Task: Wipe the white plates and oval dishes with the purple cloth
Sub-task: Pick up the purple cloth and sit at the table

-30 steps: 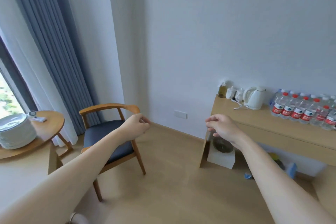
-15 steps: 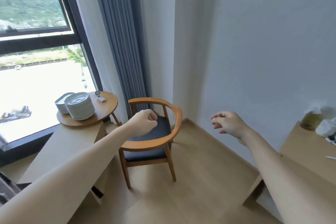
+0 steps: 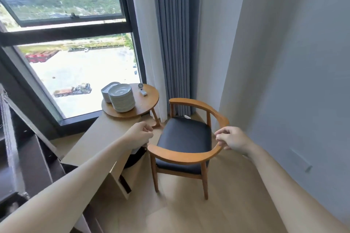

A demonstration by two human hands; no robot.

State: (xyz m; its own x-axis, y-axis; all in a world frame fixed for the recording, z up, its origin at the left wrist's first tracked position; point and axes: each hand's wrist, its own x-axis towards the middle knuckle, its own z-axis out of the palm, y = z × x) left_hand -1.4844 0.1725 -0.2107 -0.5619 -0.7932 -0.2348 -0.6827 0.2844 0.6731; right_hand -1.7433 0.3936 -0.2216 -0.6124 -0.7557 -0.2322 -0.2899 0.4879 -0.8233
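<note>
The left hand (image 3: 141, 135) hung in the air just left of the wooden chair (image 3: 184, 135), its fingers curled into a loose fist with nothing in it. The right hand (image 3: 232, 139) was at the chair's right side, fingers bent and thumb drawn close to the fingertips, right at the curved back rail. I could not tell whether it gripped the wood or only hovered in front of it.

The stack of white plates (image 3: 122, 100) stood well beyond the chair to its left, on a round table (image 3: 149, 107) that nearly met the chair's far corner. The plates were piled high and even, and the top one was glossy. The oval dishes (image 3: 106, 91) formed a lower pile touching the plates on the side away from the chair.

A remote (image 3: 143, 92) lay on the table on the side of the plates nearer the chair. A long wooden ledge (image 3: 100, 138) ran left of the chair, under the left forearm, up to the table. Grey curtains (image 3: 175, 43) hung behind the chair, and a window (image 3: 75, 62) filled the wall further left.
</note>
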